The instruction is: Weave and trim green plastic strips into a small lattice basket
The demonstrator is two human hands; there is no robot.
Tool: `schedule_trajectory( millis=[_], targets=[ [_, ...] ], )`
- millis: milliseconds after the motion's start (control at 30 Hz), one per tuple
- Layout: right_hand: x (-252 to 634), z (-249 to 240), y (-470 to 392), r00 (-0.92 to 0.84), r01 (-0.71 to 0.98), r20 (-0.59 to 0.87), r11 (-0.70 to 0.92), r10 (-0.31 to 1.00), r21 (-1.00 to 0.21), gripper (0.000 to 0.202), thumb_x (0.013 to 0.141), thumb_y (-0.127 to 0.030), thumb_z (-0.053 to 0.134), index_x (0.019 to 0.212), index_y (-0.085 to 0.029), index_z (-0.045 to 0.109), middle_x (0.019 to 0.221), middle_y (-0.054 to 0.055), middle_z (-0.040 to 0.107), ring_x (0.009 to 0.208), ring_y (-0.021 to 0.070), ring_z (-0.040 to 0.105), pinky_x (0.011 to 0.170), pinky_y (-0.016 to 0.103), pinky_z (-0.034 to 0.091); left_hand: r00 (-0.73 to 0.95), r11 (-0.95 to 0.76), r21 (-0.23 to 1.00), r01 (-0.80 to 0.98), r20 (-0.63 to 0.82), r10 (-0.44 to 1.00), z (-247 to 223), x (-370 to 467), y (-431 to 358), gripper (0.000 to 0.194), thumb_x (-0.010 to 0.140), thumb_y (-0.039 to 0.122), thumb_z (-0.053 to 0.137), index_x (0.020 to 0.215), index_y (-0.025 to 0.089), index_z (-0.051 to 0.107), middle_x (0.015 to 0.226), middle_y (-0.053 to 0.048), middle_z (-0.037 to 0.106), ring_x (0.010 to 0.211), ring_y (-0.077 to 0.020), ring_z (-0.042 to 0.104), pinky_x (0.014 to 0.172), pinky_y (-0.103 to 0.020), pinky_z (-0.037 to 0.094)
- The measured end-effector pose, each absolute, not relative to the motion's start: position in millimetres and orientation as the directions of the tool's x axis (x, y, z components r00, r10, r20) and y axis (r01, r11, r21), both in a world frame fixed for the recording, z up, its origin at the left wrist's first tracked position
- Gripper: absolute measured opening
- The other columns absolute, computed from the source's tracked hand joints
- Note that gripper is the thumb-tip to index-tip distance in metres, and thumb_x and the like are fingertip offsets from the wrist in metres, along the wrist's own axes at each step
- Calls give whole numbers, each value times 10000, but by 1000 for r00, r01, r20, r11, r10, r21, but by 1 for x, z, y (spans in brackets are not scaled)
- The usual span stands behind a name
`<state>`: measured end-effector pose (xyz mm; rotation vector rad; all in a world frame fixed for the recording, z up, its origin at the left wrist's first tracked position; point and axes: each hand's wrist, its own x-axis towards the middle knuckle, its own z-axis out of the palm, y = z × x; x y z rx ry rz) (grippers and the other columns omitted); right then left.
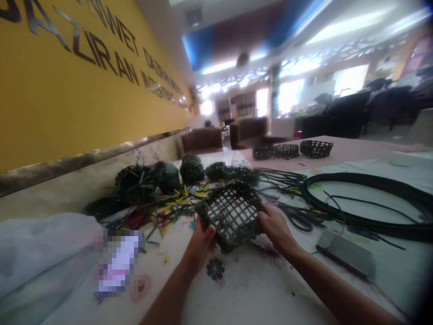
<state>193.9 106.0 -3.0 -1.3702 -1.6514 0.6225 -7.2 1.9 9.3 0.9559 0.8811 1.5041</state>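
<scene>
A dark green woven basket [233, 212] with an open lattice is held up over the table, tilted so that its lattice faces me. My left hand [202, 239] grips its lower left side, the thumb lying on the rim. On the right side my right hand [274, 225] has its fingers closed round the edge. White tabletop shows through the gaps in the weave. Behind the basket lie loose green and yellow strips [179, 196].
More woven baskets [191, 168] stand behind, at centre left, and several small ones [316, 148] on the pink cloth. At right lie a coil of dark strip [372, 178], dark-handled scissors [299, 216] and a grey block [347, 255]. White fabric [43, 253] is at left.
</scene>
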Motion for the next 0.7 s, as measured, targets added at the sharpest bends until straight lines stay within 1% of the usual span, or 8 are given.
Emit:
schedule_trajectory(
  millis=[100,167,233,333,500,600,633,700],
  targets=[
    [192,-6,105,-8,503,305,267,952,-822,198,753,-223,369,735,-197,565,676,29,604,638,194,571,571,278,390,-34,-129,893,-430,127,991,14,-6,-1,965,583,494,874,1392,272,396,1407,-151,532,1238,-327,566,1001,-422,485],
    [190,-5,102,-1,510,324,279,946,-814,198,751,-234,367,744,-198,562,702,37,604,680,204,574,611,292,404,-65,-140,899,-415,124,990,15,-4,-1,971,571,440,895,1385,258,398,1381,-151,555,1220,-319,580,1009,-427,481],
    [188,-3,98,9,526,351,294,936,-798,202,748,-246,366,763,-196,561,754,57,602,743,223,571,673,320,414,-148,-160,917,-365,113,983,15,-2,0,949,587,407,891,1382,243,400,1321,-150,598,1167,-303,616,997,-438,491],
    [182,-1,89,8,546,387,320,922,-775,232,740,-256,362,810,-184,570,818,89,588,806,248,556,743,357,414,-329,-214,950,-227,132,935,9,0,5,864,626,374,869,1357,228,433,1199,-131,664,1067,-272,662,942,-439,526],
    [164,-3,61,-13,550,464,394,886,-736,271,787,-281,366,893,-165,587,830,93,557,786,247,545,730,361,421,-566,-280,960,11,236,790,-2,-9,12,701,654,357,840,1257,200,518,1027,-91,710,948,-246,694,845,-401,568],
    [156,-2,46,-36,539,479,421,877,-729,335,865,-407,395,977,-159,592,887,105,571,798,254,560,718,365,429,-623,-268,963,45,236,746,1,-21,15,615,646,354,834,1170,190,557,963,-67,711,790,-217,712,738,-361,588],
    [157,0,44,-57,528,471,427,880,-734,376,881,-475,401,977,-166,594,903,109,583,805,257,568,714,365,432,-624,-263,965,27,221,749,4,-25,16,597,637,346,837,1144,191,561,942,-54,709,719,-200,708,689,-346,591],
    [162,6,48,-117,492,424,424,898,-761,474,905,-600,356,899,-194,601,871,98,613,791,258,586,693,358,437,-611,-256,965,-48,175,772,12,-31,16,579,620,329,841,1106,198,554,894,-24,698,588,-171,685,591,-323,584]
  ],
)
